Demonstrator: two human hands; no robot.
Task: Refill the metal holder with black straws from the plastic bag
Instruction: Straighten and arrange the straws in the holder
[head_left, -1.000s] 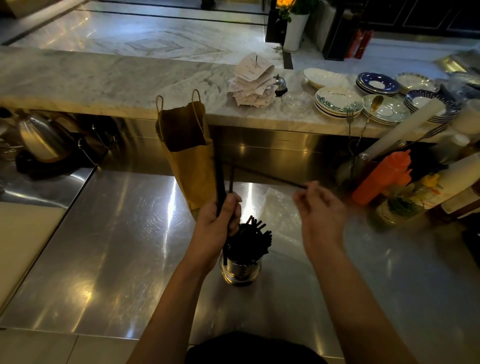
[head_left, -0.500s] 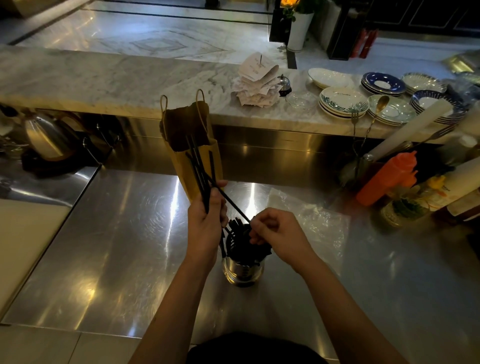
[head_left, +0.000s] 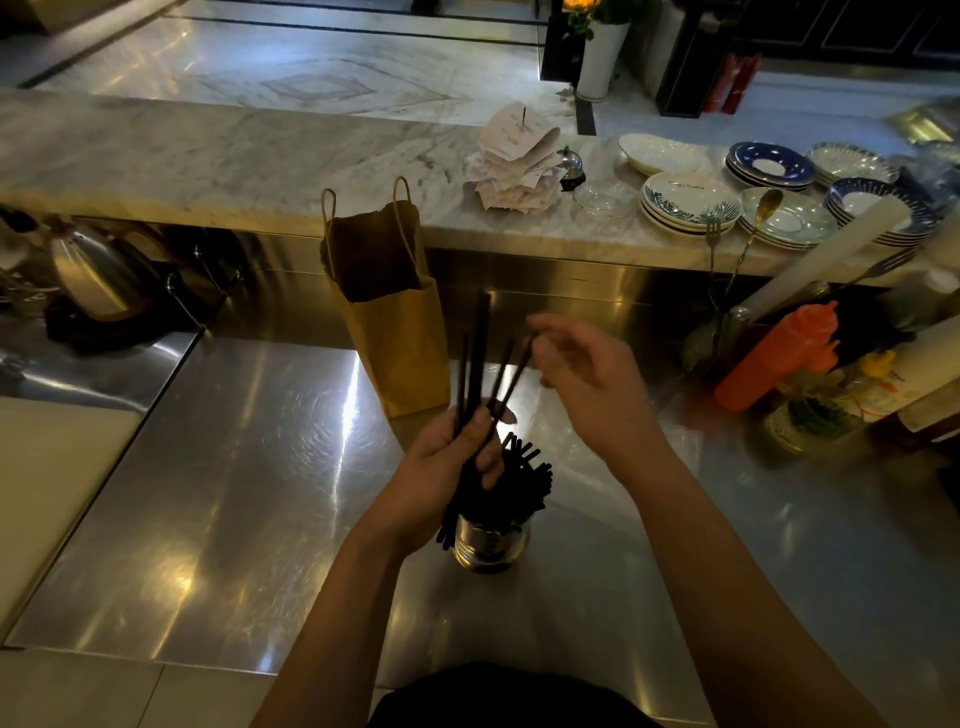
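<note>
Left hand (head_left: 441, 467) grips black straws (head_left: 483, 338); right hand (head_left: 597, 395), back up from metal holder (head_left: 491, 548), pinches next tip. I read refill continuing.

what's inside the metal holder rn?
Black straws fill the metal holder, tips fanning out above its rim. Its inside below the rim is hidden by them; the left hand and its held straws cover the left edge.

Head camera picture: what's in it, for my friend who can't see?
The left hand grips a bunch of black straws beside a metal holder full of straws; the right hand pinches one straw's top. A brown paper bag stands behind.
</note>
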